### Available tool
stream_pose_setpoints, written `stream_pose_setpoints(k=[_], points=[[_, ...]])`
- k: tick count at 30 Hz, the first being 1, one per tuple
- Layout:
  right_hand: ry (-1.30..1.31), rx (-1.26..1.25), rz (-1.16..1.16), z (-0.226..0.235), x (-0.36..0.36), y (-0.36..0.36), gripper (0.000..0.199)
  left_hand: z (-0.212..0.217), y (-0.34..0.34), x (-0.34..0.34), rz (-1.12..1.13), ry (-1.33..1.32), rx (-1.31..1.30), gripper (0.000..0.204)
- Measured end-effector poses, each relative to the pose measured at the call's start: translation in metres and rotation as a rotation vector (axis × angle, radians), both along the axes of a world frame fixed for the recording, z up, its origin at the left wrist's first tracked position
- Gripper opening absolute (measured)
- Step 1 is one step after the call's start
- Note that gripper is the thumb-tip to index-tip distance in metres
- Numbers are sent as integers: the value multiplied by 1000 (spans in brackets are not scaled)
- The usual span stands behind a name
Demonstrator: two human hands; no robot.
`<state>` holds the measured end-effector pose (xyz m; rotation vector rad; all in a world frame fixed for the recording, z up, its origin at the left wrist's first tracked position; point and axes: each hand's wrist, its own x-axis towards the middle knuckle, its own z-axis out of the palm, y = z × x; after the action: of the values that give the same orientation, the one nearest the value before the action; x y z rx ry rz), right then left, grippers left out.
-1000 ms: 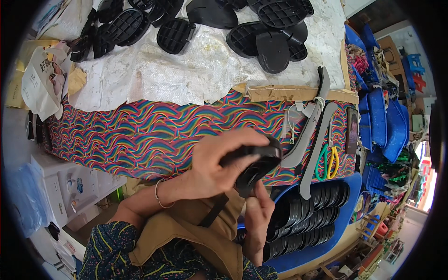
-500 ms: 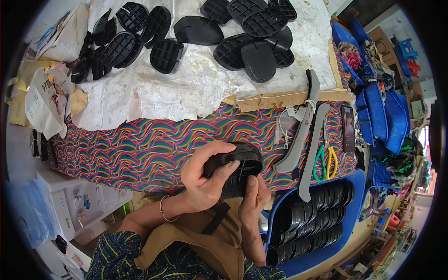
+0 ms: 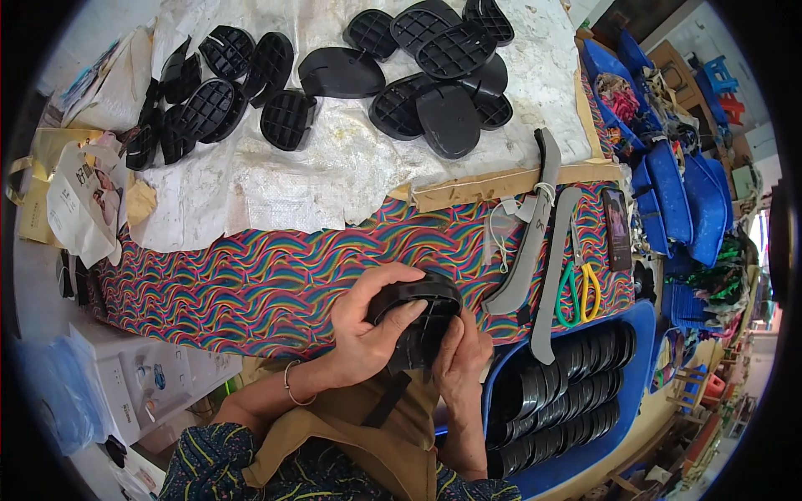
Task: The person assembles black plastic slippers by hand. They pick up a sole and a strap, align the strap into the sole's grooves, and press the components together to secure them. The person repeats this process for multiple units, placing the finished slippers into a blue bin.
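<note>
Both of my hands hold one black ribbed shoe-sole piece (image 3: pixel 420 311) in front of my chest, over the near edge of the table. My left hand (image 3: pixel 368 326) wraps around its left side, thumb across the top. My right hand (image 3: pixel 461 361) grips its lower right edge from below. A dark strap hangs down from the piece onto my tan apron (image 3: pixel 351 442). The table under it is covered with a rainbow wavy-patterned cloth (image 3: pixel 251 284).
Many black sole pieces (image 3: pixel 418 75) lie on a white sheet (image 3: pixel 334 175) at the far side. A blue bin (image 3: pixel 635 334) of stacked black soles stands at my right. Grey strips (image 3: pixel 535 225) and green-and-yellow scissors (image 3: pixel 576 288) lie beside it. Blue trays (image 3: pixel 677 192) sit farther right; bags (image 3: pixel 79 200) lie left.
My hands have shifted slightly left with the sole piece and turned it, the left thumb now across its top. The view has tilted, showing more of the far table.
</note>
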<state>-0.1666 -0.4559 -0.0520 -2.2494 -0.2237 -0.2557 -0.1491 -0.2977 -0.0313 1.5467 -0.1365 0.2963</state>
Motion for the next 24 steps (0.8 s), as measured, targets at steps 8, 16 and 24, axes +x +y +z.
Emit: stream_pose_setpoints(k=[8,16,24], points=[[-8,8,25,10,17,-5,21,7,0,5,-101,182,-127,31],[229,223,98,25,25,-15,20,8,11,15,-236,273,-158,34],[-25,-92,236,16,31,-8,32,13,18,14,-306,362,-125,33]])
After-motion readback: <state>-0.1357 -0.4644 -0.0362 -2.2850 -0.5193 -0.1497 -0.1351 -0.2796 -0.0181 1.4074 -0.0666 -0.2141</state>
